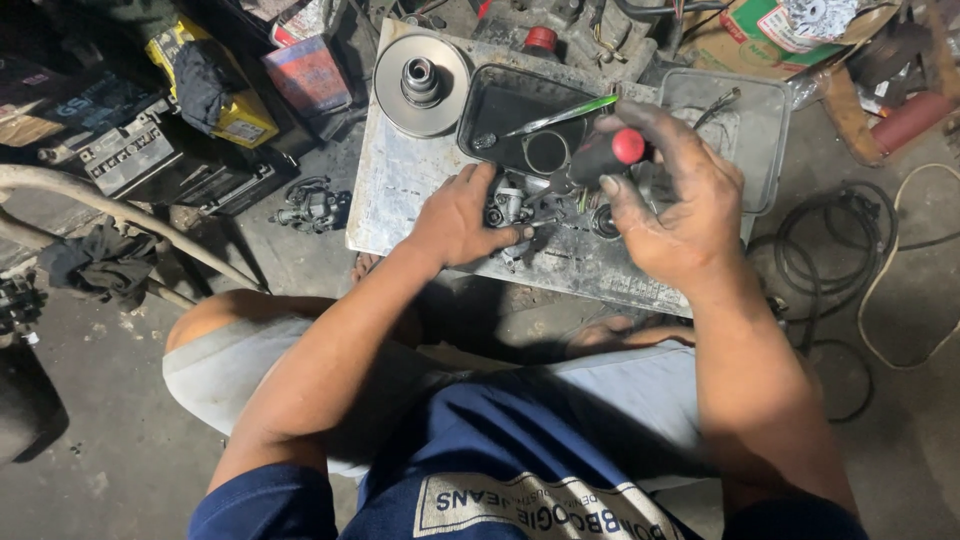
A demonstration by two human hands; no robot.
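My left hand presses down on a small grey metal engine part that lies on a scratched metal sheet. My right hand grips a screwdriver with a black and red handle, its shaft pointing down toward the part. The tip is hidden behind the part and my fingers. Both hands are smeared with dark grease.
A black tray holds a green-handled tool and a ring. A round pulley disc sits at the sheet's far left corner, a grey tray at the right. Batteries, a carburettor and cables lie on the floor.
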